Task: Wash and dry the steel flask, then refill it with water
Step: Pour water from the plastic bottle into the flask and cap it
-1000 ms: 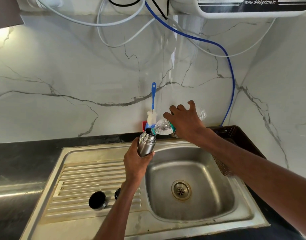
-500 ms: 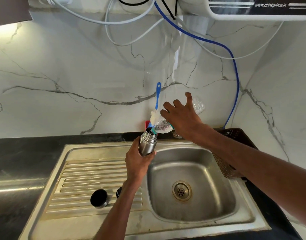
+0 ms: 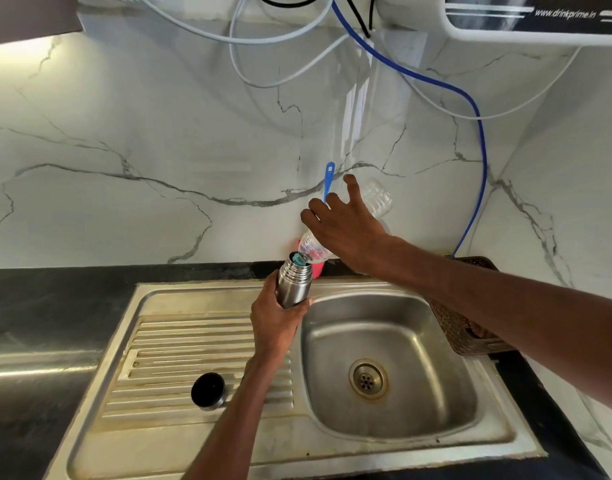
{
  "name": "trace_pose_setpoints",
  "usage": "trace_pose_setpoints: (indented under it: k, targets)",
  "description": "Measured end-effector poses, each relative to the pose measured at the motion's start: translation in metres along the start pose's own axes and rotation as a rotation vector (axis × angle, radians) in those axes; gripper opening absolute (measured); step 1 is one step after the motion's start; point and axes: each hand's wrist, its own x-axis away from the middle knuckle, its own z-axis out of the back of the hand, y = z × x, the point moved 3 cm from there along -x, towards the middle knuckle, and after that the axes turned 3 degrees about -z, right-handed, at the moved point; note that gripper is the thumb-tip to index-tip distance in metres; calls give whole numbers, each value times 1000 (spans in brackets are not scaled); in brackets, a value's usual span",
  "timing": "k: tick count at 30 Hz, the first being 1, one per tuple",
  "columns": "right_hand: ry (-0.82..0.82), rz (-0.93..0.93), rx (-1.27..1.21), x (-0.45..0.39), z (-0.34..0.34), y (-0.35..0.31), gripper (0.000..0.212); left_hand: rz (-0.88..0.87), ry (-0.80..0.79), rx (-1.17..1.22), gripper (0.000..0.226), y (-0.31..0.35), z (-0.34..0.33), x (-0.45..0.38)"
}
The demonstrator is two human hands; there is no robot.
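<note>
A white marble-patterned wall is rising behind a dark counter [image 3: 37,306] that is carrying one steel sink unit [image 3: 228,455], its ribbed drainboard on the left and its single basin [image 3: 401,341] with one drain [image 3: 368,379] on the right. One steel flask [image 3: 294,284] is being held upright in the air over the sink's back edge, between drainboard and basin; it is showing a brushed, ridged body and an open mouth. The left hand [image 3: 276,320] is reaching up from the bottom edge with its fingers wrapping the flask's lower body. The right hand [image 3: 346,230] is coming in from the right edge, palm down, fingers curling over one clear plastic bottle [image 3: 377,199] that is tilting neck-down, its teal-ringed neck sitting at the flask's mouth. One dark round cap [image 3: 208,390] is standing on the drainboard near its front edge. One blue brush handle [image 3: 328,181] is standing against the wall behind the right hand. One brown perforated basket [image 3: 453,327] is sitting on the counter at the basin's right edge. One blue hose [image 3: 481,161] is running down the wall among several white ones.
</note>
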Motion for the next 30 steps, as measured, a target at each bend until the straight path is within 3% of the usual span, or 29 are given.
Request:
trace_pose_setpoints:
  k: [13,17,30]
  targets:
    - [258,27,40,-31,8,-25,46,57,79,50,63,-19,31,-12]
    - [275,39,29,-37,9,-32,42,59,74,47,62,-23,37,-13]
    - [245,-5,-39,-51,15,-50,60,65,63,57,67,-28,55,-19]
